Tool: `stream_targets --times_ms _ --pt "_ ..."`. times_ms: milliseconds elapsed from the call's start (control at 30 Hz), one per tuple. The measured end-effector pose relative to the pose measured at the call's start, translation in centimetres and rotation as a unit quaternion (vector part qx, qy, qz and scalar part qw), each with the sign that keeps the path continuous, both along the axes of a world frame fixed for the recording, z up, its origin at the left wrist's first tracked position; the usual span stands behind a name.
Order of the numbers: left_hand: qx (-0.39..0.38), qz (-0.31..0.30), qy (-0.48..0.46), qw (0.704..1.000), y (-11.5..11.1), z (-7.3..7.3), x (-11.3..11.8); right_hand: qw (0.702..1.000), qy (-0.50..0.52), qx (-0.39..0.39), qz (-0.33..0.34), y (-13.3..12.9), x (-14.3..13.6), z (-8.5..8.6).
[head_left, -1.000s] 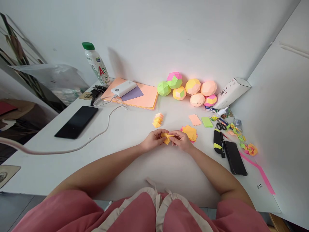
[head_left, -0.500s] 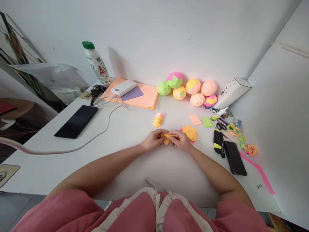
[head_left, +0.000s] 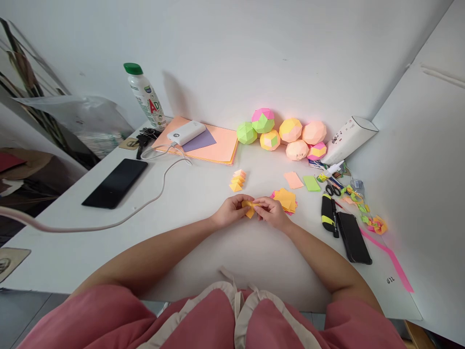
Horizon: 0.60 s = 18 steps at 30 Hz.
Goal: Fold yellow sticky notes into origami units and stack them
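Note:
Between my two hands is a small folded orange paper [head_left: 250, 212], low over the white table. My left hand [head_left: 232, 209] pinches its left side, and my right hand [head_left: 271, 211] grips its right side between thumb and fingers. Just beyond my right hand lies a stack of orange notes [head_left: 286, 199] with pink edges showing beneath. A short row of folded orange and peach pieces [head_left: 238, 180] sits beyond my left hand. Farther back are peach notes [head_left: 293, 180] and green notes [head_left: 311, 183].
Several faceted paper balls [head_left: 291, 130] rest against the wall. On the right are a cutter [head_left: 327, 212], scissors [head_left: 333, 190] and a black pouch [head_left: 353, 237]. A phone [head_left: 115, 183], a cable, a power bank [head_left: 186, 132] and a bottle [head_left: 146, 97] stand or lie left.

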<state>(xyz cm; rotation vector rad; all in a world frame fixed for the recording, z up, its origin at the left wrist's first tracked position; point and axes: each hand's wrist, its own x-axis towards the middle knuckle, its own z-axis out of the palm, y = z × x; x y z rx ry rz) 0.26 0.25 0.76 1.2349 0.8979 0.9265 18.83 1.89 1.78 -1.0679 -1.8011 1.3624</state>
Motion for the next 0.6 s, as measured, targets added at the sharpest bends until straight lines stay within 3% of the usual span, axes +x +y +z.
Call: stream_targets --times_ms 600 --pt "-0.018 0.013 -0.011 1.000 -0.04 0.12 0.06 1.000 0.012 -0.022 -0.004 0.09 0.18 0.17"
